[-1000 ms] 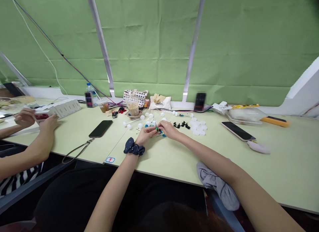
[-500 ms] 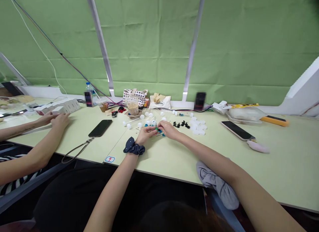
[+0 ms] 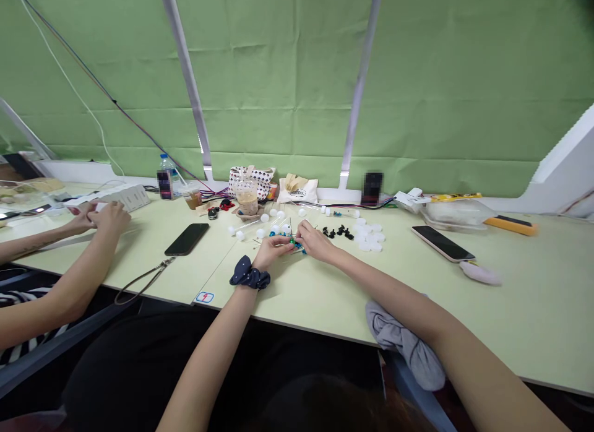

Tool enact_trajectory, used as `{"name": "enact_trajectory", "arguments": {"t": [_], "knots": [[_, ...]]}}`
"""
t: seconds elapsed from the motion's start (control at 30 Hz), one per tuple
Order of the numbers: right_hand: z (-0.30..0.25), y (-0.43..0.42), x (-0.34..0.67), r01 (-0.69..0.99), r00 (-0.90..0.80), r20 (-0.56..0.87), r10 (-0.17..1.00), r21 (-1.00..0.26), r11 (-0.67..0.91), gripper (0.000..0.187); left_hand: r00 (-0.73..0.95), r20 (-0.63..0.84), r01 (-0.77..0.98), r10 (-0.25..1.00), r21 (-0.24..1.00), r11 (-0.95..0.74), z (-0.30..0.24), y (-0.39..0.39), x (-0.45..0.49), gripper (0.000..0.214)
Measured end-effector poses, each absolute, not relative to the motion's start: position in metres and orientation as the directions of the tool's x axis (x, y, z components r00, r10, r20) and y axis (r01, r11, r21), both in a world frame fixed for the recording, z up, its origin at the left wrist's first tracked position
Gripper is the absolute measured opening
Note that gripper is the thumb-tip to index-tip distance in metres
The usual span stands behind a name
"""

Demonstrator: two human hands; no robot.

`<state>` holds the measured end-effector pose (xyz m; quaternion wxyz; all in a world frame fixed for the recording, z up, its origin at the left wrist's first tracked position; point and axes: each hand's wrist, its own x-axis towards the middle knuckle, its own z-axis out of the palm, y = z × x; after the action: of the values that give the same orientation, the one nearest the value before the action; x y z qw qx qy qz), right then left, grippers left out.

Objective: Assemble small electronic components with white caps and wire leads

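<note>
My left hand (image 3: 273, 250), with a dark dotted scrunchie (image 3: 249, 275) at its wrist, pinches a small green piece (image 3: 292, 240) with a thin upright rod at it. Right beside it, the fingers of my right hand (image 3: 316, 241) are pinched together; what lies between them is too small to make out. Small blue pieces (image 3: 272, 234) lie around my fingertips. Behind my hands are clear tubes with white round ends (image 3: 264, 218). To the right of my right hand lie several black pegs (image 3: 344, 231) and a cluster of translucent white discs (image 3: 370, 237).
A black phone (image 3: 187, 239) with a strap lies left, another phone (image 3: 443, 243) right. At the back stand an iced drink cup (image 3: 247, 202), a patterned bag (image 3: 260, 178) and a white pouch (image 3: 304, 192). At the left a co-worker's hands (image 3: 99, 216) work near a white box (image 3: 134, 197).
My right fingers have shifted slightly up and right at the green piece; my left hand stays in place. The co-worker's hands have moved a little, and one has lifted slightly.
</note>
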<state>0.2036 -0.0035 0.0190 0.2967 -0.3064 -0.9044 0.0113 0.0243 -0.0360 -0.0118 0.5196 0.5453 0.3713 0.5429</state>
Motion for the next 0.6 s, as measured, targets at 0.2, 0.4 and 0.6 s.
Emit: {"name": "enact_trajectory", "arguments": {"t": [0.2,0.4,0.6], "knots": [[0.018,-0.01,0.203,0.644,-0.6,0.538,0.593,-0.116,0.756,0.009,0.117,0.212,-0.14,0.97,0.971,-0.195,-0.015,-0.033,0.023,0.041],[0.012,-0.006,0.201,0.611,-0.596,0.561,0.575,-0.148,0.778,0.012,0.122,0.214,-0.14,0.969,0.97,-0.197,-0.014,-0.034,0.023,0.041],[0.006,-0.001,0.198,0.551,-0.576,0.589,0.566,-0.232,0.802,0.017,0.112,0.198,-0.139,0.974,0.973,-0.182,-0.006,-0.04,0.027,0.042]]}}
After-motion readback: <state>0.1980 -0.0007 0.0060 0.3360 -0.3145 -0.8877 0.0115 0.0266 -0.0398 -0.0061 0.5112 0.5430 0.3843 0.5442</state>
